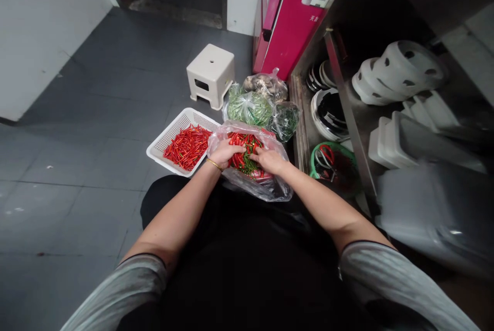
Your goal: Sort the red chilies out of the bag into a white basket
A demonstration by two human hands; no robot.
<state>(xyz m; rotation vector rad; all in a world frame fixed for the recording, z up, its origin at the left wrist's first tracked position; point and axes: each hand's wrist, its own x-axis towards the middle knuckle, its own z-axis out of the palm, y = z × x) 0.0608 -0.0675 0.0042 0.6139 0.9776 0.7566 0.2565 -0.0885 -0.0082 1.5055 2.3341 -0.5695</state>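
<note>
A clear plastic bag (278, 191) lies open in front of my knees, filled with red chili peppers (247, 155) on green stems. My left hand (227, 154), with a gold bracelet at the wrist, is closed around some chilies at the bag's left side; the lower fingers are partly hidden. From the right, my right hand (269, 160) reaches in, its fingertips bent together on the chilies and stems. Left of the bag, a white perforated basket (154, 150) holds a heap of red chilies without visible green stems (188, 146).
Behind the bag sit bags of green vegetables (250, 108), dark greens (285, 121) and mushroom-like pieces (266, 85). A white stool (211, 71) stands beyond the basket. On my right, a metal shelf (349, 115) holds white containers (393, 140); a green basin (315, 158) with red-handled scissors sits low there.
</note>
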